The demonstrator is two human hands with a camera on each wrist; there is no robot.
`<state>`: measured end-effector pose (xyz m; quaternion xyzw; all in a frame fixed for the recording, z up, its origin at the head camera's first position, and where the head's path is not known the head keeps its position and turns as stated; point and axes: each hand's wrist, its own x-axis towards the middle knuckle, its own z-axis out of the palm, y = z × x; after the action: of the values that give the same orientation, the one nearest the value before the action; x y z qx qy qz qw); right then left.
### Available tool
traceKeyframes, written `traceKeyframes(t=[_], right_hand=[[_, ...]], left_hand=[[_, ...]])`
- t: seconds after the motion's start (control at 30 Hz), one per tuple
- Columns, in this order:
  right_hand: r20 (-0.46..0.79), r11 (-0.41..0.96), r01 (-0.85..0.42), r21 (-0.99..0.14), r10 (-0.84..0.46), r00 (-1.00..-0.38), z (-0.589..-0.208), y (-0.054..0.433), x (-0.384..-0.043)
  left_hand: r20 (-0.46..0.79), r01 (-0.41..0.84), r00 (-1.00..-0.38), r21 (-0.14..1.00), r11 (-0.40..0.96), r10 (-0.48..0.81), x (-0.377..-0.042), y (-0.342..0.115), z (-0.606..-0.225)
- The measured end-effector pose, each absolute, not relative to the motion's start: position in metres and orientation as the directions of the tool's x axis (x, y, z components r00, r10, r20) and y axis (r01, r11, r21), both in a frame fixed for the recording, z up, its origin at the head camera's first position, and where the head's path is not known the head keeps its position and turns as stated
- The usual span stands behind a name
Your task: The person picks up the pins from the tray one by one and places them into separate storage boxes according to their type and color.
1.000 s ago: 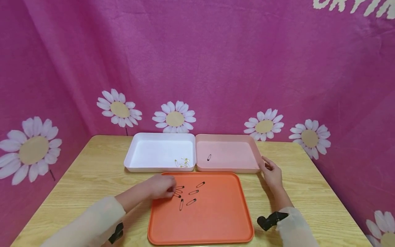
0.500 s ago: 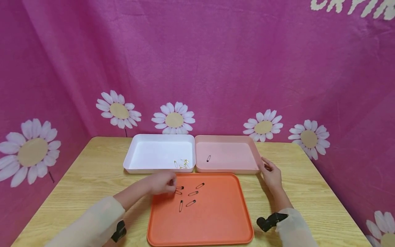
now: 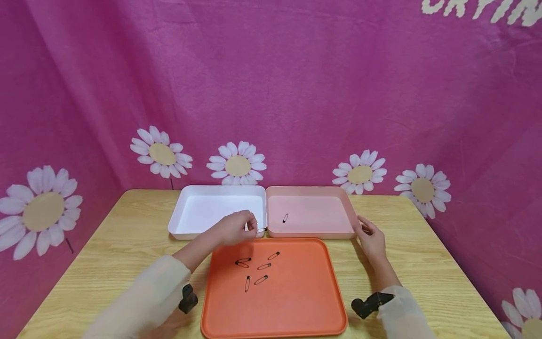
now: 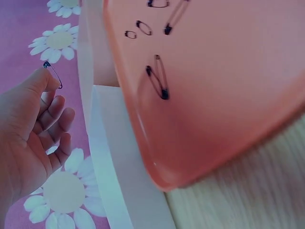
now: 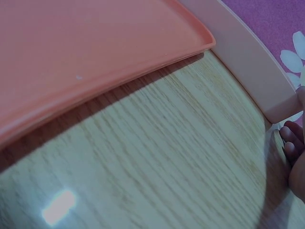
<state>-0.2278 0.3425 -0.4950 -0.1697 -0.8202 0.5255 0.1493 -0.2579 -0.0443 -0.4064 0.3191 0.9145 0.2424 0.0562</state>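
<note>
My left hand (image 3: 237,227) pinches a black safety pin (image 4: 56,76) between thumb and index finger, the other fingers loosely bent. It hovers over the front right part of the white tray (image 3: 179,214), hiding most of the gold safety pins there. Several black safety pins (image 3: 261,279) lie spread on the orange tray (image 3: 296,306), two of them overlapping in a V (image 4: 158,81). At the right front corner of the pink tray (image 3: 313,234), my right hand (image 3: 373,241) holds the wall, thumb at the rim and fingers outside. One black safety pin (image 3: 285,218) lies in the pink tray.
White and pink trays stand side by side at the back of the wooden table (image 3: 406,245), with the orange tray close in front of them. A magenta cloth (image 3: 271,94) with printed daisies hangs behind the table.
My left hand has picked one black safety pin off the orange tray's left side and carried it up and right to the white tray. My right hand stays at the pink tray's corner.
</note>
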Motion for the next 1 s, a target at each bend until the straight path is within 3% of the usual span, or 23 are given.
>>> traceKeyframes(t=[0.5,0.73,1.0], right_hand=[[0.104,0.38,0.083,-0.921,0.446,-0.889,-0.499,0.343,-0.23],[0.188,0.382,-0.014,-0.924,0.422,-0.887,-0.502,0.344,-0.226],[0.097,0.372,0.09,-0.924,0.455,-0.885,-0.499,0.342,-0.229]], left_hand=[[0.169,0.569,-0.807,0.48,0.668,0.566,-0.282,-0.022,-0.393],[0.187,0.513,-0.85,0.502,0.696,0.492,-0.291,-0.01,-0.389],[0.159,0.459,-0.879,0.54,0.706,0.449,-0.296,0.006,-0.388]])
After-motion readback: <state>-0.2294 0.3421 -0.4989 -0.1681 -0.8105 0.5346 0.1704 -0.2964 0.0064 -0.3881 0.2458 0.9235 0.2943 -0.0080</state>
